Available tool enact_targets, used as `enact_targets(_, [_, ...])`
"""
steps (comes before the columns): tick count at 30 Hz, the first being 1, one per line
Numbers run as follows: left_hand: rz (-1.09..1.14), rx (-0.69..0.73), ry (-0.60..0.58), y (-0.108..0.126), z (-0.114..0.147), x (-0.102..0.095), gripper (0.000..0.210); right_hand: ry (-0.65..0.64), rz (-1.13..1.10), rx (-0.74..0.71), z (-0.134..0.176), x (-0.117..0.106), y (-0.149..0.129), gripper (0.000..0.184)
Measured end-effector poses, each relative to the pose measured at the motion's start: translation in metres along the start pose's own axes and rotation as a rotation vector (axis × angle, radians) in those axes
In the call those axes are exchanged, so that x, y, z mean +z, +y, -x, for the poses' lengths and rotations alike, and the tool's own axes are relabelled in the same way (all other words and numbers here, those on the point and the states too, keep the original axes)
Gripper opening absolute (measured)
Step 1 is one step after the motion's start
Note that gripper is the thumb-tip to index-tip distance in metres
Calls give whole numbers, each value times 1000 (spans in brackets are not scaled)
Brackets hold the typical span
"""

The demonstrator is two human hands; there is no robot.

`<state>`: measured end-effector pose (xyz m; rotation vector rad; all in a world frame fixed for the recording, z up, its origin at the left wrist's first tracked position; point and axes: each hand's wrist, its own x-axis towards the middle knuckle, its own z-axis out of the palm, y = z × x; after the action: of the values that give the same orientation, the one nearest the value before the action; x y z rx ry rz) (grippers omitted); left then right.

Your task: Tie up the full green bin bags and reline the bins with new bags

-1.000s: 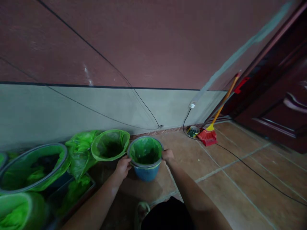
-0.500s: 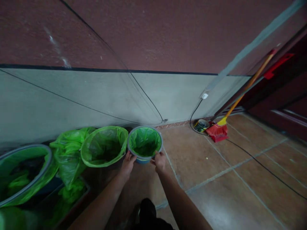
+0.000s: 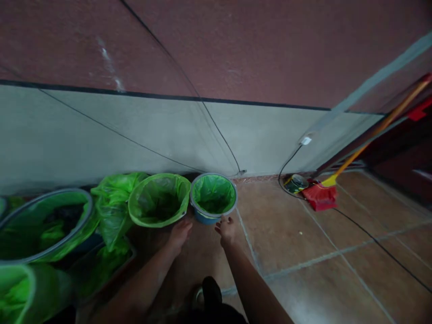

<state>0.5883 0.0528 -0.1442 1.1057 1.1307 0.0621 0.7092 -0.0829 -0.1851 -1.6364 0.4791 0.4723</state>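
Blue bucket (image 3: 206,219), floor (image 3: 270,220) open rightward; left hand (image 3: 181,231) and right hand (image 3: 227,229) (fingers spread) near its rim.

Bare forearms (image 3: 248,276), dark clothing (image 3: 216,308) (pale footwear (image 3: 199,295))

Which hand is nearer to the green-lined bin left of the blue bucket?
Left: the left hand is near the bin, at its front right; the right hand farther right, near the bucket.
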Motion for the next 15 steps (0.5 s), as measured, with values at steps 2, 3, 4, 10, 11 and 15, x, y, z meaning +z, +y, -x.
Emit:
enact_targets(2, [90, -76, 59, -15, 10, -26, 30, 17, -39, 106, 10, -7, 9, 47])
enact_targets(3, [144, -115, 97, -20, 14, -39, 28, 9, -45, 138, 13, -10, 11, 45])
enact_targets(4, [204, -148, 134, -23, 16, -53, 29, -14, -41, 146, 15, -12, 12, 42])
enact_targets(10, [467, -144, 205, 12, -2, -107, 60, -134, -35, 44, 10, 4, -8, 29])
enact_targets(11, [477, -179, 183, 21, -9, -110, 60, -127, -31, 53, 9, 9, -11, 28])
enact_targets(15, [553, -181, 185, 40, -35, -114, 37, -63, -26, 125, 7, 28, -19, 12])
